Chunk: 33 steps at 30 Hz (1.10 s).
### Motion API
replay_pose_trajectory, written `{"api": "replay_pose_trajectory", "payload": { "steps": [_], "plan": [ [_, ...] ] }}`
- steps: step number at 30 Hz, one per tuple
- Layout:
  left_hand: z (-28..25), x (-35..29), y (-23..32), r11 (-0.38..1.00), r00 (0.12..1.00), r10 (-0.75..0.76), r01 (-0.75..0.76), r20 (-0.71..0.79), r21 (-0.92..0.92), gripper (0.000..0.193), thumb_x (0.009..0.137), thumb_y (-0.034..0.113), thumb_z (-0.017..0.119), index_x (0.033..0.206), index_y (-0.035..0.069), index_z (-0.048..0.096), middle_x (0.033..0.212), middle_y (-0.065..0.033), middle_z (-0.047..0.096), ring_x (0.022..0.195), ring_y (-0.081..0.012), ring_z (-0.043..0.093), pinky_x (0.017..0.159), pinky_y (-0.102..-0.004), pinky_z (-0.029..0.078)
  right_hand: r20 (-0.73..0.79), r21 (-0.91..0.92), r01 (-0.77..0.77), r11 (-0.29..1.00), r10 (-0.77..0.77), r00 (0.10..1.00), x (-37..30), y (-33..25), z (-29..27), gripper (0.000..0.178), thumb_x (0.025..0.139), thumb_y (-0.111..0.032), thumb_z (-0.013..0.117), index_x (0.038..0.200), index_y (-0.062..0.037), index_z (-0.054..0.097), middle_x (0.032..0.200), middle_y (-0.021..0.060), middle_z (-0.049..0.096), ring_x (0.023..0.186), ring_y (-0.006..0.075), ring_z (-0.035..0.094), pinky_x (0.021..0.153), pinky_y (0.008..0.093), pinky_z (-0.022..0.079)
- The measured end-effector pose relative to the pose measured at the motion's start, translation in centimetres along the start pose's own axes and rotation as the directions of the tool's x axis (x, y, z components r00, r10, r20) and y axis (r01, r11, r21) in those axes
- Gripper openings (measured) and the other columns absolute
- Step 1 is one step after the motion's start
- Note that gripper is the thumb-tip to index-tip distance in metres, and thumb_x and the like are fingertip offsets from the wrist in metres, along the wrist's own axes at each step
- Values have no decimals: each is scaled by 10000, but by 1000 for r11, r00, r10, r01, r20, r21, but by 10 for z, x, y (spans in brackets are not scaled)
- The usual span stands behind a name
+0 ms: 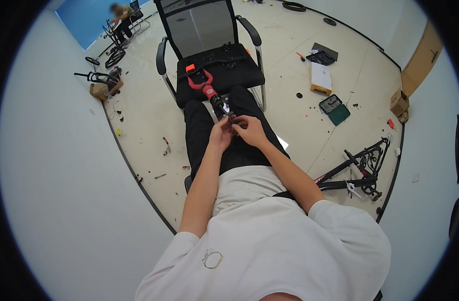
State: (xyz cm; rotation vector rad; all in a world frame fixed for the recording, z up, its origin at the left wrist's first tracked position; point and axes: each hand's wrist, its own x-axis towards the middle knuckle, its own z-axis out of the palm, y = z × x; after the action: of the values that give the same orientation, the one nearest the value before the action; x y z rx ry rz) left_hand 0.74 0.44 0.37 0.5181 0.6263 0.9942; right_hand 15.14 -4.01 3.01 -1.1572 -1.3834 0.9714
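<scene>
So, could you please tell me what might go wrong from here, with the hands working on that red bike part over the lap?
1. Both hands, left hand and right hand, pinch something small at the end of the red fork; if it slips, it could vanish among the bits scattered on the floor.
2. The fork only rests on the office chair, which might shift and drop it.

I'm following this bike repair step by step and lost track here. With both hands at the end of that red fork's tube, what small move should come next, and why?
Probably a steadier hold first: the left hand and right hand pinch something small and dark at the end of the tube of the red fork, whose far end rests on the black chair. Bracing the tube with the left hand would free the right to work; the small part itself is too tiny to tell.
</scene>
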Motion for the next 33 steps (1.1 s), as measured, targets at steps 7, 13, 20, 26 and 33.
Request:
{"api": "replay_pose_trajectory", "payload": {
  "steps": [7, 13, 20, 26, 33],
  "plan": [
    [-1, -3, -5, 997, 998, 35, -38, 44, 68, 302, 922, 244, 527, 1190, 107, 550, 1099, -15, 586, 1023, -165, 534, 854, -342, 381, 22, -19, 1, 1000, -1, 1000, 5, 11, 0, 237, 775, -142, 670, 924, 41, 647, 786, 142, 687, 720, 196, 686, 651, 288, 536],
    [0, -2, -6, 999, 999, 37, -37, 7, 34, 257, 903, 215, 573, 1123, 82, 581, 1046, -27, 606, 972, -177, 564, 779, -348, 433, -2, -44, 14, 999, -14, 1000, 4, 5, -2, 256, 768, -167, 680, 921, 35, 650, 793, 139, 687, 725, 194, 685, 679, 284, 534],
    [-15, 6, -11, 990, 990, 143, -143, 1, 18, 188, 870, 211, 636, 1027, 108, 620, 951, -26, 620, 896, -150, 583, 785, -305, 458, 41, -122, 76, 990, -71, 997, -9, -23, 0, 301, 794, -211, 672, 950, 45, 639, 795, 141, 683, 724, 191, 681, 694, 285, 533],
    [-5, 2, -10, 993, 988, 111, -107, -110, 40, 181, 857, 228, 655, 975, 93, 631, 895, -9, 629, 860, -155, 586, 740, -311, 455, 33, -67, 9, 998, -7, 999, -3, -5, 0, 233, 837, -149, 617, 940, 59, 630, 767, 142, 675, 671, 180, 674, 629, 284, 527],
    [-4, 1, -6, 998, 998, 64, -64, 5, 14, 210, 908, 245, 565, 1040, 86, 603, 970, -25, 625, 901, -172, 573, 716, -313, 427, 29, 33, -7, 999, 6, 1000, -1, 2, -1, 183, 852, -99, 591, 950, 51, 624, 760, 121, 668, 627, 151, 651, 575, 266, 515]
  ]
}}
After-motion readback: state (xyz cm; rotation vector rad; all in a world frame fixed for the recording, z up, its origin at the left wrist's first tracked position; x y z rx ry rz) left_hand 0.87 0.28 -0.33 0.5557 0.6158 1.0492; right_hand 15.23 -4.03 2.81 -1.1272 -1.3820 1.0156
